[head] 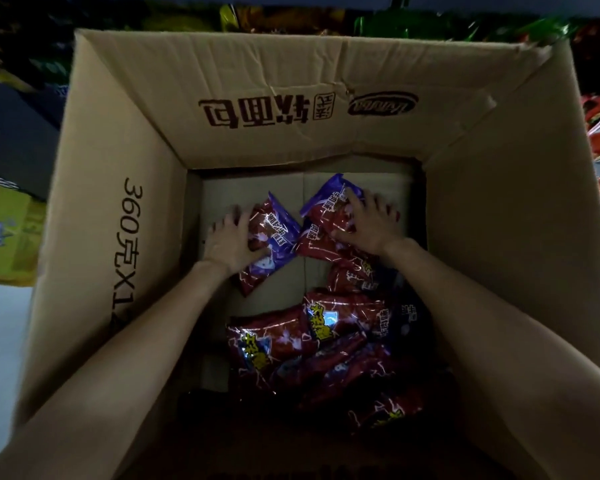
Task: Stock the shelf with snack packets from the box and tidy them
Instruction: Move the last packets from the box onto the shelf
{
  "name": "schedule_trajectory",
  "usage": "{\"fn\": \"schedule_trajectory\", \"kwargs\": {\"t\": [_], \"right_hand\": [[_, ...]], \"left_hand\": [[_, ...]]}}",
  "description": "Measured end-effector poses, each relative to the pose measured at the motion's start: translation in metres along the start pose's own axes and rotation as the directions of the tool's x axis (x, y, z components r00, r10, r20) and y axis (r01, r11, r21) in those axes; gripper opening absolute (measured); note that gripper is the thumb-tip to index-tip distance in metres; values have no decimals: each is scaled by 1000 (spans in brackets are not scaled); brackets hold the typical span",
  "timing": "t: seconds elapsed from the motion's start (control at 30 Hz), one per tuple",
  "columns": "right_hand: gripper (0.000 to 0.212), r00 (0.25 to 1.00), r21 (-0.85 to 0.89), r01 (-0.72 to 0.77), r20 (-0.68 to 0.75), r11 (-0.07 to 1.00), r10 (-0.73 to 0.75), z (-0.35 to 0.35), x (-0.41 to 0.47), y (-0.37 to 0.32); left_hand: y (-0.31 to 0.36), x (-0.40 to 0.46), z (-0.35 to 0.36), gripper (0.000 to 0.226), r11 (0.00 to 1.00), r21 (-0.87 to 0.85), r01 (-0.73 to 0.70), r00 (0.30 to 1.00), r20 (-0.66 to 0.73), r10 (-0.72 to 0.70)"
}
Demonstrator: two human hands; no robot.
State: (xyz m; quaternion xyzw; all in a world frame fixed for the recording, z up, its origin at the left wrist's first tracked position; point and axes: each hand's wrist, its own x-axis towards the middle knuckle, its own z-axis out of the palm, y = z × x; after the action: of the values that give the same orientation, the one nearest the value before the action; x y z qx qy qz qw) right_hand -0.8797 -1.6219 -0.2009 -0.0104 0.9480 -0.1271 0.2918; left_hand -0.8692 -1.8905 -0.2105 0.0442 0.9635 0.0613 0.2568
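Both arms reach deep into the cardboard box point(146, 174). The left hand point(230, 241) closes around 1 red-and-purple snack packet point(274, 244) near the far wall, and the right hand point(368, 223) lies spread over another packet point(321, 220), fingers curling to grip. More packets point(326, 344) are heaped nearer the body. To lift cleanly, I would pinch each packet by its body, not the crimped edge, and raise both straight up clear of the walls
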Motion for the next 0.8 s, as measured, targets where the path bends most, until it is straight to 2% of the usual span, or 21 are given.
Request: {"fn": "schedule_trajectory", "kwargs": {"t": [0.1, 0.23, 0.3, 0.43, 0.5, 0.57, 0.7, 0.77, 0.8], "right_hand": [[96, 999, -8, 12, 35, 1000, -12, 0, -1, -1], [98, 996, -83, 65, 73, 994, -59, -3, -8, -5], [102, 993, -77, 86, 93, 993, -79, -2, -11, -7], [107, 991, -10, 78, 109, 997, -76, 3, -19, -11], [106, 991, 4, 74, 112, 997, -74, 2, -21, -12], [104, 990, -19, 93, 111, 995, -91, 0, -21, -12], [102, 985, -67, 136, 113, 988, -128, -2, -21, -8], [96, 973, -106, 230, 54, 967, -225, -1, -27, -9], [90, 946, -137, 322, 19, 937, -323, 0, -33, -10]], "left_hand": [[-3, -8, 4, 99, 998, -59, 8, 1000, 1, -8], [-1, -32, -4, 88, 982, -185, -30, 995, -101, 12], [0, -44, -14, 80, 984, -169, -63, 988, -152, 37], [3, -74, -41, 69, 994, -106, -22, 975, -224, -3], [3, -92, -55, 68, 988, -155, -26, 970, -243, -13], [3, -110, -65, 75, 963, -269, -32, 980, -196, -23], [5, -131, -56, 83, 896, -443, 27, 996, 89, 14], [8, -134, -41, 80, 892, -448, 57, 983, 183, 30], [9, -135, -34, 77, 894, -444, 60, 981, 193, 30]]}}
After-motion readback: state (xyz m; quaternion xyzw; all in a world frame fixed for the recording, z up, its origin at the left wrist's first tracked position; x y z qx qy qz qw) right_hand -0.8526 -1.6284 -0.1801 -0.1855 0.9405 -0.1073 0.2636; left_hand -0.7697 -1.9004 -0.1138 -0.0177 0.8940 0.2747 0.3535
